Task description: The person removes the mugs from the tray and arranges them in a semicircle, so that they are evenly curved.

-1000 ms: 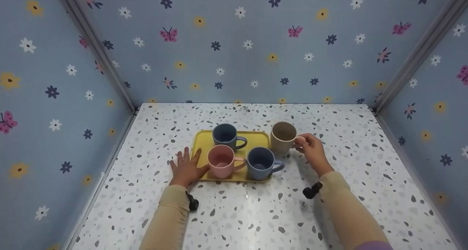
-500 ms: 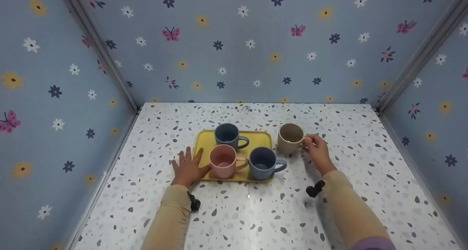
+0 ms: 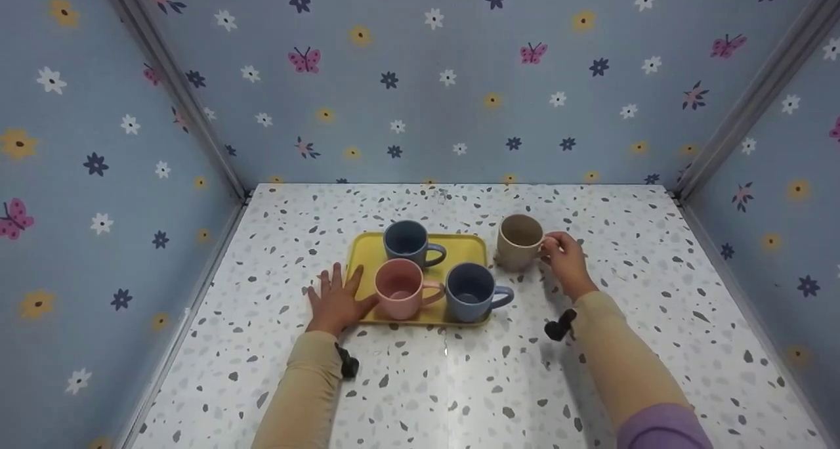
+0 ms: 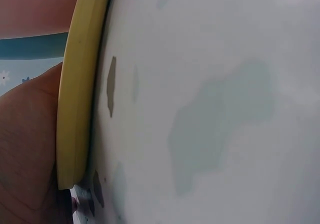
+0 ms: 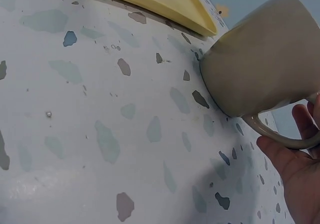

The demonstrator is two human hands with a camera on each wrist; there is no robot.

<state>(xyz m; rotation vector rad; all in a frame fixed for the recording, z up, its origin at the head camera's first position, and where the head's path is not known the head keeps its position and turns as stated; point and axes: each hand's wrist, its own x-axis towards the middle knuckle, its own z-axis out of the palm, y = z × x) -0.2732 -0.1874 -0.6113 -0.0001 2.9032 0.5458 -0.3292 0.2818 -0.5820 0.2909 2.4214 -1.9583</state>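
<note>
Beige mug (image 3: 516,253) is pinched by its handle in the right hand (image 3: 567,263), just beyond the right edge of the yellow tray (image 3: 461,247). The left hand (image 3: 336,306) is spread over the tray's left edge. On it 3 more are carried: pink mug (image 3: 399,299) at the near edge, blue mug (image 3: 468,300) at the near right corner, darker blue mug (image 3: 404,244) by the far edge (the wall (image 3: 420,48) behind is flower-printed).
</note>
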